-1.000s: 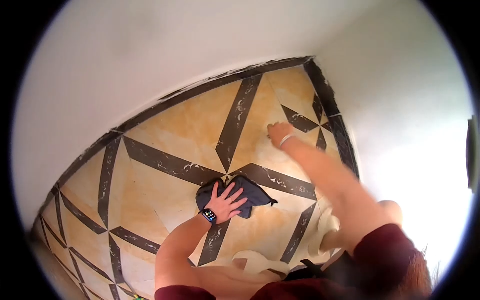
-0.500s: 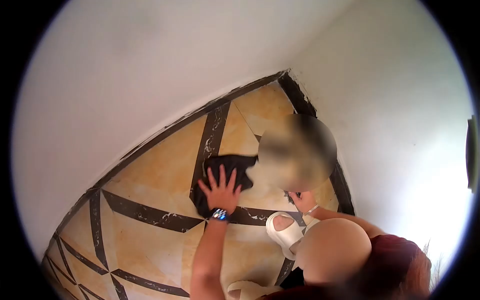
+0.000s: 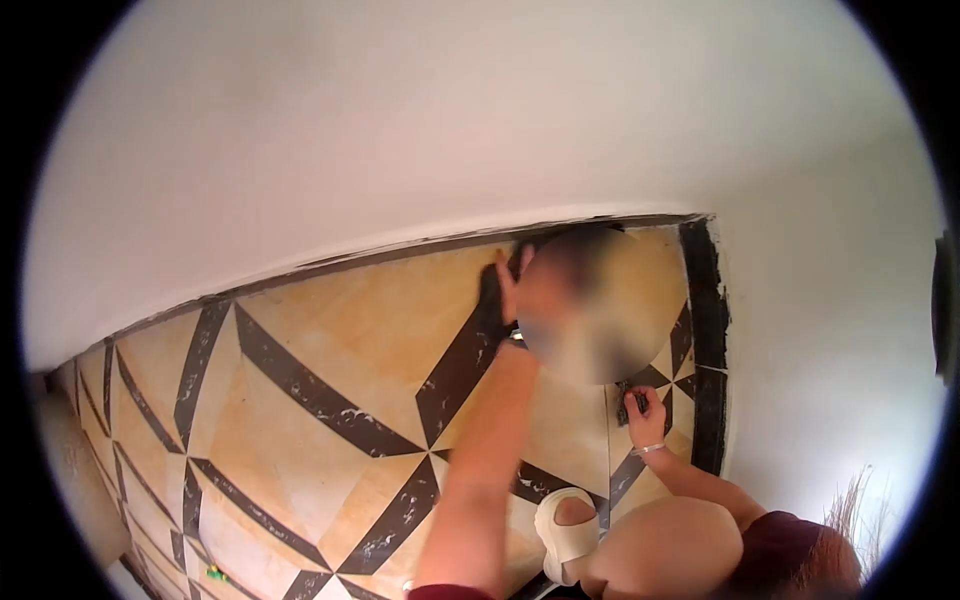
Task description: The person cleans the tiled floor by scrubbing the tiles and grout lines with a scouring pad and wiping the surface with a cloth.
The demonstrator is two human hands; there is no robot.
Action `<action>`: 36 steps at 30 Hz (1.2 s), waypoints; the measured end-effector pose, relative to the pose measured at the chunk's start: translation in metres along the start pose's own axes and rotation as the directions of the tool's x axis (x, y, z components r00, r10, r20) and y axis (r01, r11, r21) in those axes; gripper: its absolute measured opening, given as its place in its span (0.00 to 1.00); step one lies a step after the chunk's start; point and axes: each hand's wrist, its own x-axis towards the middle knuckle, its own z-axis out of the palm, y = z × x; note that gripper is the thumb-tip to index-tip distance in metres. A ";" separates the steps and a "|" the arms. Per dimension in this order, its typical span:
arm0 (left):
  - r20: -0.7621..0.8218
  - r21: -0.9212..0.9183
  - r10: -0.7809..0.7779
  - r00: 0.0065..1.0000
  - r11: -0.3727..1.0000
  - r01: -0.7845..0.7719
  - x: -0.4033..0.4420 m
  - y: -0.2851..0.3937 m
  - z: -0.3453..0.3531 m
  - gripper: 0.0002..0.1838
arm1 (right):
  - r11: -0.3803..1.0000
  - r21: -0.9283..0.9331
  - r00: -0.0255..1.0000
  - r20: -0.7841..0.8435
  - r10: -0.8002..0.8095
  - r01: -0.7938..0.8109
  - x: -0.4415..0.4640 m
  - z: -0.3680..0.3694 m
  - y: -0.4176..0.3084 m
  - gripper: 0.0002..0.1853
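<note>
My left hand (image 3: 512, 290) reaches toward the wall side of the floor, with its thumb and a finger spread apart. Under and around it lies a black cloth (image 3: 490, 292), mostly covered by a round blurred patch that also hides much of the hand. The hand seems flat on the cloth rather than gripping it. Farther right, my right hand (image 3: 647, 412) is low over the tiles, fingers closed on a small dark scrubber (image 3: 625, 402) with a rough, speckled surface. A bracelet (image 3: 647, 449) circles that wrist.
The tiled floor (image 3: 330, 290) has cream tiles with dark marbled strips. A dark skirting strip (image 3: 708, 290) with a ragged edge runs along the white walls (image 3: 400, 130). My knee (image 3: 665, 550) and white shoe (image 3: 567, 525) are close by. A small green object (image 3: 217, 573) lies lower left.
My left hand has moved up and right with the black cloth, toward the skirting. The view has turned, and the right hand still holds the scrubber near the floor.
</note>
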 end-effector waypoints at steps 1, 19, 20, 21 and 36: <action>0.020 0.066 0.009 1.000 0.998 -0.010 -0.012 -0.030 0.003 0.31 | 0.997 0.066 0.999 0.023 -0.041 0.039 0.005 0.010 -0.006 0.07; -0.278 0.392 -0.697 0.661 0.546 0.741 -0.227 -0.261 -0.279 0.29 | 0.730 -0.309 0.778 0.057 -0.626 0.610 0.123 0.115 -0.091 0.19; -0.240 0.408 -0.657 0.715 0.600 0.688 -0.239 -0.249 -0.272 0.29 | 0.596 -0.515 0.727 0.080 -0.682 0.616 0.138 0.122 -0.106 0.20; -0.199 0.421 -0.613 0.764 0.651 0.632 -0.250 -0.237 -0.265 0.30 | 0.431 -0.690 0.679 0.120 -0.724 0.581 0.146 0.127 -0.118 0.20; -0.074 0.256 -0.691 0.719 0.684 0.683 -0.257 -0.104 -0.091 0.32 | 0.360 -0.292 0.451 0.360 -0.817 0.886 0.039 0.355 -0.270 0.10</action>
